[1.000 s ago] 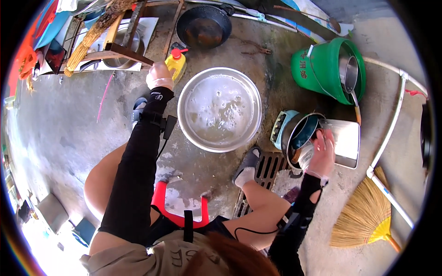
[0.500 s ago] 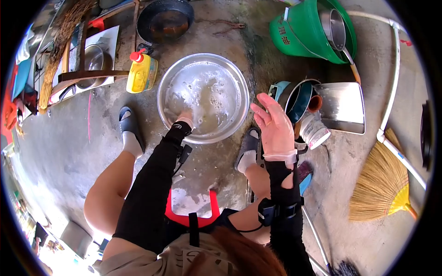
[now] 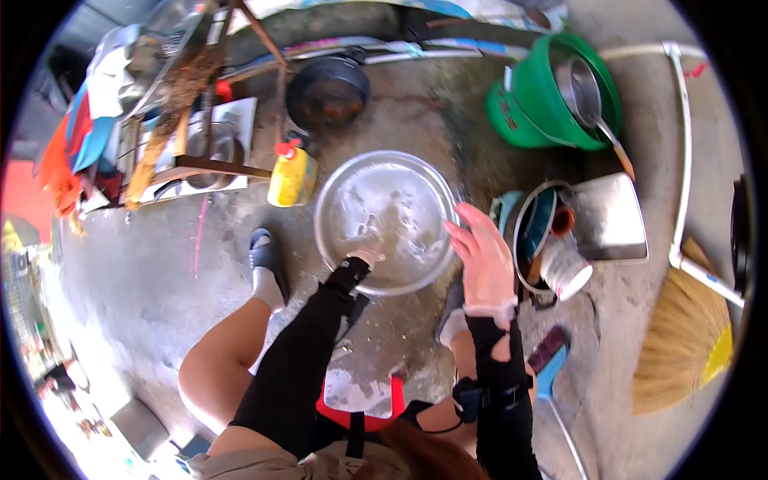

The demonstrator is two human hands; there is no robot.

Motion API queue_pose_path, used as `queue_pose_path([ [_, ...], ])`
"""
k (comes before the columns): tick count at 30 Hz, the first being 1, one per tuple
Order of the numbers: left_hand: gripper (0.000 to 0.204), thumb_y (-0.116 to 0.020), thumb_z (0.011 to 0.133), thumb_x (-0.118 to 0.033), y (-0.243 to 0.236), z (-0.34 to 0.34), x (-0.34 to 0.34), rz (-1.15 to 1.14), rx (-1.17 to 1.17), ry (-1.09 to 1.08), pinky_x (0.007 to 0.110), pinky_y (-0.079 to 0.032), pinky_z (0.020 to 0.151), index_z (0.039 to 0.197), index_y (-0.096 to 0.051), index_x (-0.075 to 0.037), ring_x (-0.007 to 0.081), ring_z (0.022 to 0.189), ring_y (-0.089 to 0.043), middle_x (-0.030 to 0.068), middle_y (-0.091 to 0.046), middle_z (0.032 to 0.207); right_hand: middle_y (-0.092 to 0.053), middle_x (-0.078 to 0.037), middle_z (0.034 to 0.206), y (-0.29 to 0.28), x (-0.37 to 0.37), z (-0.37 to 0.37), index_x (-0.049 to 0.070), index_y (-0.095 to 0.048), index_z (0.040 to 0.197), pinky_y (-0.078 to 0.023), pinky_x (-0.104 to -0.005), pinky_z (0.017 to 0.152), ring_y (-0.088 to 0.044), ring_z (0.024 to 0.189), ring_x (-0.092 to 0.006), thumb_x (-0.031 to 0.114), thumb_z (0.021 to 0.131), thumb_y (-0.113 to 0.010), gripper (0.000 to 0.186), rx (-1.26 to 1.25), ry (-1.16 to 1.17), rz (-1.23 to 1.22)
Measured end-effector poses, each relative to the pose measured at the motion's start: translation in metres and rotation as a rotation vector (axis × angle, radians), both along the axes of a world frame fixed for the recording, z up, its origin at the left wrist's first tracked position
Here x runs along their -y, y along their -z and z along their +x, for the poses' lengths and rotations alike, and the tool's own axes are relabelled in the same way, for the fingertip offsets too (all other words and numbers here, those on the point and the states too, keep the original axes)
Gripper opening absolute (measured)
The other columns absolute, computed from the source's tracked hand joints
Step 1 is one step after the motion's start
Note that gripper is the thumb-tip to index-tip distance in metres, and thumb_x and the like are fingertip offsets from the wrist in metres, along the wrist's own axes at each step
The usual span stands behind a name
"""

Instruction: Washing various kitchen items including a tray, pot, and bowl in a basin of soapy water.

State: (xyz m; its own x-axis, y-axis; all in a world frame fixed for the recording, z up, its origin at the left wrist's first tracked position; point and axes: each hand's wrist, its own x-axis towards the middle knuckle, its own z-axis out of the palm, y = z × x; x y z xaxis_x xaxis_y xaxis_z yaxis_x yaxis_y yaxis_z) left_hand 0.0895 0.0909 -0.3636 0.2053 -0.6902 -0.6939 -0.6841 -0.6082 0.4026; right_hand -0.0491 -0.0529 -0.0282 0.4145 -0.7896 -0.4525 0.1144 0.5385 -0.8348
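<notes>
A round metal basin (image 3: 384,154) stands on the floor in front of me, holding sudsy water (image 3: 404,212). My left hand (image 3: 366,250) reaches into it near the left front; the fingers are under the cloudy water, so what they touch is hidden. Beside the basin's right rim my right hand (image 3: 486,268) is raised, fingers apart and holding nothing. Both hands seem to wear clear thin gloves with cuffs at the wrists. A yellow bottle with a red cap (image 3: 293,174) stands just left of the basin.
At right stands a pot (image 3: 524,216) with bowls and cups, beside a metal tray (image 3: 612,216). Behind are a green bucket (image 3: 520,104) with a ladle (image 3: 580,92) and a black pan (image 3: 328,92). A straw broom (image 3: 680,336) lies far right; a wooden rack (image 3: 224,166) stands left.
The view has shifted, so the basin and floor things appear lower and further right. My right hand is closer to the basin's rim. My left hand remains in the water.
</notes>
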Motion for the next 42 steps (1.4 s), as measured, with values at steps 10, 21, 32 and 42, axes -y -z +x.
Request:
queue_pose_path([
  [10,0.021,-0.053,0.083,-0.016,-0.011,-0.015,0.022,-0.241,0.493,-0.237,0.04,-0.05,0.077,0.101,-0.057,-0.006,0.0322,0.09,-0.059,0.0176,-0.058,0.094,-0.058,-0.007,0.114,0.016,-0.005,-0.023,0.002,-0.055,0.115,-0.038,-0.0262,0.082,-0.059,0.092,-0.0171,0.025,0.088,-0.052,0.035,-0.123,0.01,0.028],
  [21,0.034,-0.06,0.08,-0.036,-0.068,0.073,0.012,-0.287,0.707,-0.575,0.043,-0.048,0.07,0.1,-0.057,-0.008,0.0286,0.082,-0.059,0.0134,-0.06,0.084,-0.055,-0.008,0.12,0.013,0.004,-0.026,0.003,-0.053,0.118,-0.039,-0.0283,0.086,-0.057,0.098,-0.0191,0.026,0.089,-0.054,0.037,-0.114,0.003,-0.012],
  [32,0.038,-0.061,0.069,-0.034,-0.011,0.074,-0.077,-0.072,0.196,-0.531,0.04,-0.048,0.08,0.096,-0.065,-0.008,0.0335,0.092,-0.061,0.017,-0.065,0.092,-0.058,-0.008,0.114,-0.003,0.048,-0.084,0.002,-0.054,0.115,-0.041,-0.0284,0.084,-0.058,0.099,-0.0203,0.02,0.088,-0.051,0.033,-0.027,0.176,-0.145],
  [42,0.033,-0.057,0.074,-0.02,0.04,-0.023,-0.185,-0.077,0.124,-1.002,0.037,-0.051,0.053,0.102,-0.059,-0.003,0.0289,0.065,-0.066,0.0167,-0.066,0.08,-0.055,-0.011,0.116,-0.042,0.076,-0.276,0.001,-0.054,0.11,-0.04,-0.0361,0.089,-0.051,0.111,-0.0257,0.017,0.087,-0.047,0.029,0.19,0.643,-0.024],
])
